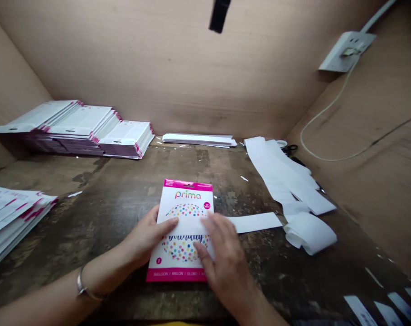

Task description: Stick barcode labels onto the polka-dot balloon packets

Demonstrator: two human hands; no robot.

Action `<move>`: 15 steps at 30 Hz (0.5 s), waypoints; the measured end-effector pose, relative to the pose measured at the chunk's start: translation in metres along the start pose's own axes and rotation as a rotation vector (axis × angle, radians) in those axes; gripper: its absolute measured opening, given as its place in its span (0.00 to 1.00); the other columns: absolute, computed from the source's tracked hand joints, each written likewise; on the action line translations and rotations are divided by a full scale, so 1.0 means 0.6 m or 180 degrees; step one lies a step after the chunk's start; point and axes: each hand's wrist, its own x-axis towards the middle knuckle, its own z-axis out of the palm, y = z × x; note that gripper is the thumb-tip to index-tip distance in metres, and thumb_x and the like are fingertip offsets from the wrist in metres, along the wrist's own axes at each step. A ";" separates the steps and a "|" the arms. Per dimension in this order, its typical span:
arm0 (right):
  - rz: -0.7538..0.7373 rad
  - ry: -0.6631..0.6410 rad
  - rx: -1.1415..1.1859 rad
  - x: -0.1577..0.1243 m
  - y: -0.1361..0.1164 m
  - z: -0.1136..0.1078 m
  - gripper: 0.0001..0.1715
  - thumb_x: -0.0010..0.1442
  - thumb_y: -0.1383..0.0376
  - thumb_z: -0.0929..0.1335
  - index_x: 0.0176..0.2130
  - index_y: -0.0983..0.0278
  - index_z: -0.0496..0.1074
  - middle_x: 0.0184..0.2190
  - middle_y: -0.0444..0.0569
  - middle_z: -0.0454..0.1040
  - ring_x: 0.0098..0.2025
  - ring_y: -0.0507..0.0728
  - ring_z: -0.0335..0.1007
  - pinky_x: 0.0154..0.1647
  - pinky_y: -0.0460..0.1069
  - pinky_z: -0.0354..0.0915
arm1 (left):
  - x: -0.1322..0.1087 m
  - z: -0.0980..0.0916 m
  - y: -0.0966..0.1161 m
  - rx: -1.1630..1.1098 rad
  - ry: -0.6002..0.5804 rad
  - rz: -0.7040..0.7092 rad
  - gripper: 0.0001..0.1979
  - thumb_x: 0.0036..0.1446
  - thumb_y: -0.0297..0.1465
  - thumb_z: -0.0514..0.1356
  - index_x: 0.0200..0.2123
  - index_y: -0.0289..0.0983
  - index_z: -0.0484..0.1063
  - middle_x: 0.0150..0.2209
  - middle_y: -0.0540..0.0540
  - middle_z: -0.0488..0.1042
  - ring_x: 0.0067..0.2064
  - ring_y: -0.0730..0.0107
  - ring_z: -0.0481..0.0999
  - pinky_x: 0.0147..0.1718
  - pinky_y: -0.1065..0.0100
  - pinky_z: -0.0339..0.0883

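Head cam here: the pink-edged balloon packet lies flat on the wooden bench, right between both hands. Left hand rests on its left side, right hand on its right, both open and pressing down, no pinch. A white paper strip crosses the packet under them, running right to a loose curl.

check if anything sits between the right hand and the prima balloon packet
A white paper strip lies across the prima balloon packet, under the upper fingers of the right hand; nothing else shows between them.
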 end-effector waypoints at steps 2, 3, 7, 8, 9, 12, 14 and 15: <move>0.0497 0.0153 0.0221 0.018 0.018 -0.026 0.26 0.62 0.59 0.63 0.56 0.68 0.61 0.54 0.60 0.65 0.57 0.66 0.57 0.56 0.63 0.58 | -0.012 0.000 0.000 -0.0216 -0.0200 -0.0001 0.27 0.50 0.31 0.66 0.51 0.37 0.59 0.46 0.33 0.75 0.41 0.49 0.78 0.39 0.52 0.73; 0.0763 -0.0039 0.0462 0.026 0.027 -0.039 0.24 0.63 0.57 0.62 0.54 0.67 0.63 0.51 0.59 0.68 0.53 0.64 0.61 0.52 0.60 0.61 | -0.016 0.000 0.000 -0.0272 -0.0263 -0.0008 0.27 0.50 0.30 0.66 0.51 0.37 0.58 0.47 0.33 0.74 0.42 0.48 0.78 0.39 0.52 0.73; 0.1429 -0.1069 0.1522 0.044 0.048 -0.069 0.18 0.61 0.53 0.63 0.28 0.63 0.65 0.26 0.43 0.68 0.29 0.53 0.63 0.28 0.47 0.60 | -0.028 -0.002 0.000 -0.0279 -0.0268 -0.0025 0.28 0.50 0.30 0.66 0.51 0.38 0.58 0.46 0.33 0.75 0.42 0.45 0.78 0.39 0.50 0.73; 0.1498 -0.1080 0.1610 0.043 0.048 -0.072 0.19 0.60 0.53 0.64 0.25 0.63 0.61 0.22 0.41 0.64 0.27 0.52 0.59 0.25 0.46 0.56 | -0.029 -0.005 0.000 -0.0246 -0.0235 -0.0069 0.28 0.50 0.30 0.67 0.51 0.37 0.57 0.45 0.33 0.75 0.41 0.45 0.78 0.38 0.50 0.74; 0.1548 -0.1023 0.1643 0.040 0.048 -0.073 0.20 0.59 0.54 0.65 0.23 0.63 0.59 0.21 0.40 0.60 0.26 0.51 0.56 0.24 0.45 0.53 | -0.030 -0.008 0.001 -0.0212 -0.0200 -0.0122 0.29 0.49 0.30 0.67 0.51 0.37 0.57 0.45 0.33 0.76 0.40 0.45 0.79 0.37 0.50 0.74; 0.1634 -0.1025 0.1754 0.027 0.046 -0.071 0.21 0.58 0.55 0.66 0.22 0.63 0.57 0.20 0.39 0.57 0.25 0.50 0.53 0.24 0.45 0.50 | -0.035 -0.013 0.003 -0.0145 -0.0089 -0.0199 0.31 0.47 0.30 0.68 0.51 0.38 0.56 0.43 0.34 0.77 0.38 0.45 0.79 0.36 0.51 0.74; 0.1692 -0.1053 0.1817 0.019 0.047 -0.067 0.20 0.58 0.55 0.66 0.22 0.63 0.57 0.20 0.39 0.57 0.25 0.50 0.52 0.24 0.45 0.49 | -0.038 -0.012 0.005 -0.0157 -0.0042 -0.0162 0.32 0.46 0.29 0.69 0.51 0.38 0.56 0.42 0.35 0.77 0.38 0.45 0.79 0.36 0.51 0.75; 0.1715 -0.1028 0.1828 0.016 0.048 -0.065 0.20 0.58 0.55 0.66 0.22 0.63 0.58 0.20 0.39 0.57 0.25 0.50 0.52 0.24 0.45 0.49 | -0.039 -0.010 0.005 -0.0171 -0.0035 -0.0160 0.33 0.45 0.29 0.69 0.51 0.38 0.56 0.42 0.35 0.77 0.38 0.45 0.79 0.36 0.51 0.75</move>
